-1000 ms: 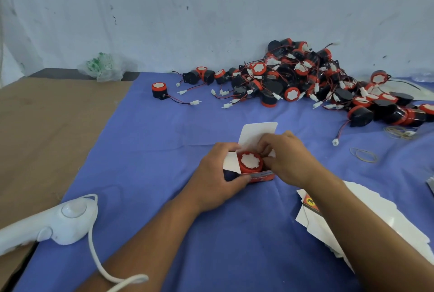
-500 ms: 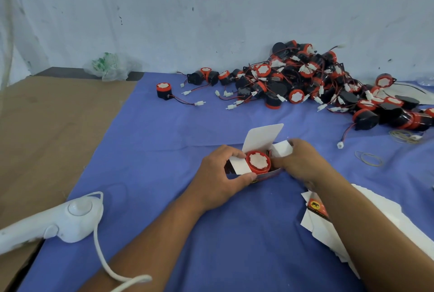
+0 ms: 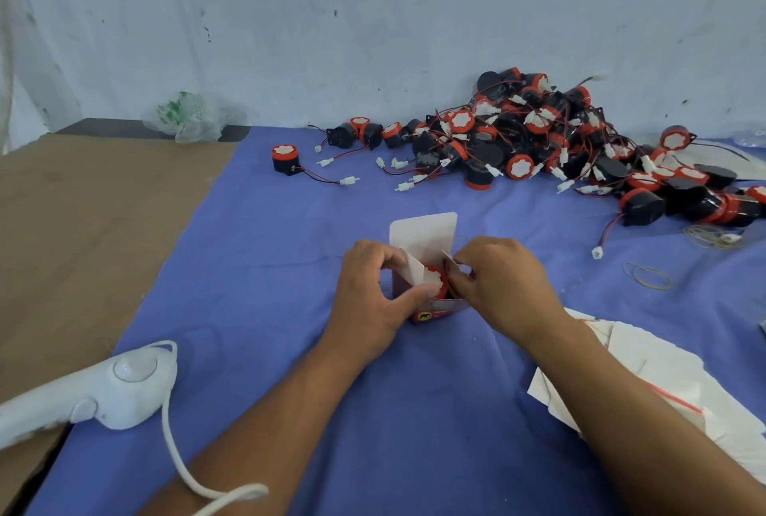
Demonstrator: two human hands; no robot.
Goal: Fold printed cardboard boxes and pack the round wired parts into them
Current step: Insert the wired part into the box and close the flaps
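The left hand [image 3: 373, 295] and right hand [image 3: 503, 287] each pinch a flap of the open box [image 3: 433, 311], a red part [image 3: 436, 280] apparently upright inside, on the blue-clothed tabletop [image 3: 269, 266], the pile [image 3: 539, 138] by the white wall [image 3: 373, 18].

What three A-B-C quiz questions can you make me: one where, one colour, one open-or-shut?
1. Where is the pile of round red-and-black wired parts? A) far right, near the wall B) in a bucket C) on the floor
2. The fabric table cloth is which colour? A) green B) blue C) yellow
3. The small printed cardboard box held by the left hand and right hand is: A) taped B) flattened C) open-topped
Answers: A, the pile lies below the wall; B, the cloth shows blue; C, its white flap stands up.
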